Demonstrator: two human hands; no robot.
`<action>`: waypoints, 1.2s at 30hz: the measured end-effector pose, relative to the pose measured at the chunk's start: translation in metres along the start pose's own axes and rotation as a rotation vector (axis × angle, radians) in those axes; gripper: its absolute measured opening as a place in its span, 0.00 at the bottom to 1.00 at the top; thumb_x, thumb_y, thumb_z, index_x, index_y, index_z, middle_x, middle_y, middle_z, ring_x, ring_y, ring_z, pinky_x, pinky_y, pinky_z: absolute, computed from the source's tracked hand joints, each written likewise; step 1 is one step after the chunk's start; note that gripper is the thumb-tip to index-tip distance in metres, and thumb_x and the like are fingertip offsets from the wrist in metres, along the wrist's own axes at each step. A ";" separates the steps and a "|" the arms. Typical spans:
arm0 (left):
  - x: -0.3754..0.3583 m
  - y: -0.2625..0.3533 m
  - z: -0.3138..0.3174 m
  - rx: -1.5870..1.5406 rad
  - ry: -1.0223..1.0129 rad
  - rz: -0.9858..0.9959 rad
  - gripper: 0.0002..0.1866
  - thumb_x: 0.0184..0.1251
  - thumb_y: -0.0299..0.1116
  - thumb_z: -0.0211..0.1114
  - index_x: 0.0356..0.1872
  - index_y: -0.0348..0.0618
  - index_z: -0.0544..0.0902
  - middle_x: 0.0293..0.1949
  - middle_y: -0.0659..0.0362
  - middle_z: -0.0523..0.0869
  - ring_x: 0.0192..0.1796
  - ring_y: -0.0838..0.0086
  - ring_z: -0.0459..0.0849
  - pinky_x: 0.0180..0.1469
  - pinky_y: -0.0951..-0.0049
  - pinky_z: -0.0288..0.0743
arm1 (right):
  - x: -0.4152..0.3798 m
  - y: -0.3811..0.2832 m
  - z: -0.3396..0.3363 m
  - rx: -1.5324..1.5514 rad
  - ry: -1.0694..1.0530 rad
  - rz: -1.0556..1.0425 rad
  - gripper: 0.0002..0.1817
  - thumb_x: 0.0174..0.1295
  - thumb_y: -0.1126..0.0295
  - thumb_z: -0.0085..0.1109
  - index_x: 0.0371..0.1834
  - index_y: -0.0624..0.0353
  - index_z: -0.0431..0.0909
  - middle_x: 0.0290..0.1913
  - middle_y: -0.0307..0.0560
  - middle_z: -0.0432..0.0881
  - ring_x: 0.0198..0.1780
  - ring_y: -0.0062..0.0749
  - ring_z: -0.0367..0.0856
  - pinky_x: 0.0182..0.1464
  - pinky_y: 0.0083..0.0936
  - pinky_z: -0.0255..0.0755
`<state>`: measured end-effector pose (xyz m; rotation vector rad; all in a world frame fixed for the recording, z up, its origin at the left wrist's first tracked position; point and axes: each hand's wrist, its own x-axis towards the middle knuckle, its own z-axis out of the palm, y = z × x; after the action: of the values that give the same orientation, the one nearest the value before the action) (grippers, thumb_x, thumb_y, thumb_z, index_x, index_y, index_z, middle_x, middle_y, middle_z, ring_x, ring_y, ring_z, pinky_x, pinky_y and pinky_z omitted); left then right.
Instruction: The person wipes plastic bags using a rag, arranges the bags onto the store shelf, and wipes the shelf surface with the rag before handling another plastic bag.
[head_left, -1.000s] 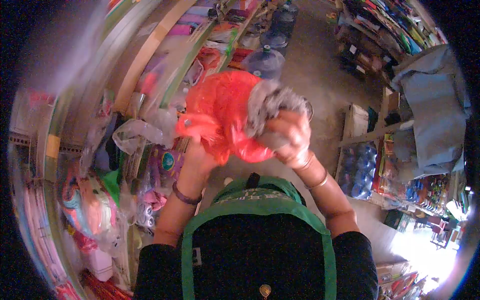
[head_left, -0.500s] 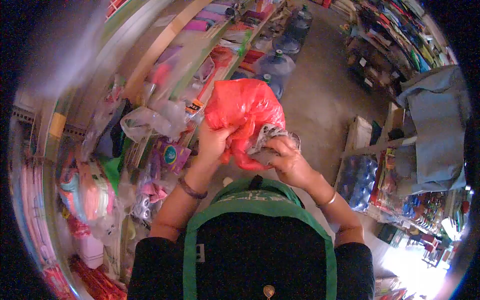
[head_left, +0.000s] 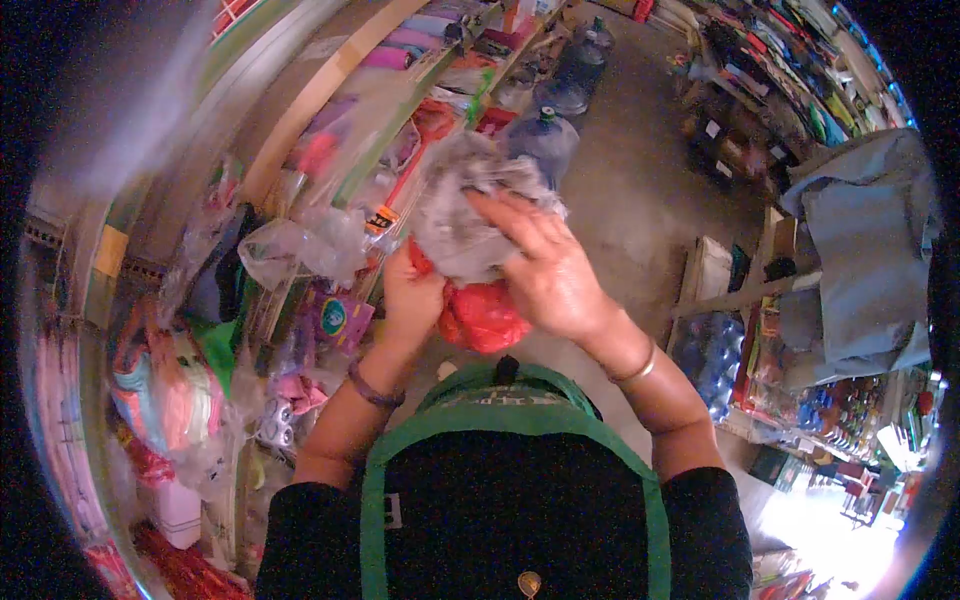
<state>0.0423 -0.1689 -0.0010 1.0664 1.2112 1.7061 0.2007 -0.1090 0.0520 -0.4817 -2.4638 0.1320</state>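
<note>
In the head view, a red plastic bag (head_left: 482,318) hangs low between my hands, in front of the green-trimmed apron. Above it is a crumpled greyish, partly see-through plastic bag (head_left: 452,215), blurred by motion. My left hand (head_left: 413,292) is closed round the red plastic at its left side. With fingers stretched out, my right hand (head_left: 548,270) lies against the right side of the grey bag. What is inside the bags cannot be made out.
Shelves with rolled goods (head_left: 390,57) and wrapped items run along the left. Large blue water bottles (head_left: 540,140) stand on the floor (head_left: 640,170) ahead. At the right are a grey cloth (head_left: 865,260) over a rack and packs of bottles (head_left: 708,360).
The red bag has dropped lower between my hands, and the grey bag now spreads above it. My right hand has opened and shifted slightly left and up. My left hand keeps its hold.
</note>
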 end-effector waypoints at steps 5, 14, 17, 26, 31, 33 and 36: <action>0.014 0.018 -0.036 -0.089 0.193 0.090 0.19 0.52 0.17 0.58 0.49 0.36 0.74 0.44 0.57 0.80 0.47 0.70 0.78 0.50 0.71 0.72 | -0.055 0.053 0.022 0.179 -0.244 0.586 0.11 0.45 0.78 0.47 0.34 0.63 0.74 0.48 0.55 0.73 0.50 0.51 0.71 0.57 0.37 0.63; 0.016 -0.010 -0.064 0.107 0.058 0.021 0.23 0.52 0.23 0.62 0.52 0.36 0.71 0.49 0.58 0.77 0.52 0.71 0.75 0.57 0.69 0.66 | -0.002 0.008 0.018 0.349 0.056 0.222 0.19 0.44 0.82 0.50 0.44 0.62 0.71 0.38 0.55 0.75 0.44 0.55 0.71 0.52 0.35 0.65; 0.019 0.039 -0.075 -0.231 0.077 0.079 0.23 0.52 0.21 0.61 0.52 0.37 0.70 0.47 0.58 0.78 0.50 0.71 0.75 0.55 0.70 0.67 | -0.015 0.020 0.048 0.724 -0.392 0.706 0.18 0.48 0.79 0.53 0.46 0.63 0.72 0.42 0.49 0.78 0.46 0.41 0.75 0.53 0.30 0.66; 0.016 0.091 -0.133 -0.269 0.206 0.028 0.25 0.55 0.21 0.60 0.56 0.38 0.66 0.51 0.57 0.75 0.53 0.70 0.73 0.55 0.69 0.67 | 0.036 -0.024 0.078 1.588 -0.047 0.670 0.38 0.45 0.67 0.68 0.60 0.61 0.59 0.57 0.44 0.69 0.56 0.30 0.69 0.60 0.32 0.61; 0.019 0.116 -0.138 -0.161 0.054 0.155 0.33 0.54 0.28 0.64 0.60 0.37 0.59 0.58 0.52 0.67 0.61 0.66 0.65 0.62 0.65 0.58 | 0.062 -0.018 0.077 1.486 0.118 0.748 0.34 0.51 0.58 0.61 0.60 0.59 0.61 0.57 0.45 0.70 0.57 0.34 0.69 0.56 0.35 0.67; 0.026 0.121 -0.137 0.079 -0.073 0.244 0.37 0.53 0.31 0.66 0.61 0.36 0.56 0.60 0.51 0.64 0.62 0.66 0.62 0.63 0.65 0.56 | 0.070 0.003 0.080 1.611 0.226 0.629 0.31 0.54 0.55 0.56 0.58 0.59 0.63 0.56 0.47 0.71 0.56 0.36 0.70 0.55 0.36 0.68; 0.037 0.134 -0.130 0.258 -0.193 0.199 0.39 0.52 0.36 0.67 0.62 0.35 0.55 0.58 0.49 0.66 0.61 0.64 0.64 0.62 0.64 0.58 | 0.090 0.033 0.071 1.671 0.355 0.575 0.29 0.56 0.56 0.54 0.58 0.59 0.63 0.56 0.47 0.71 0.56 0.36 0.70 0.55 0.36 0.68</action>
<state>-0.1074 -0.2098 0.1097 1.5148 1.2575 1.5759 0.1025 -0.0438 0.0384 -0.3199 -1.1074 1.8683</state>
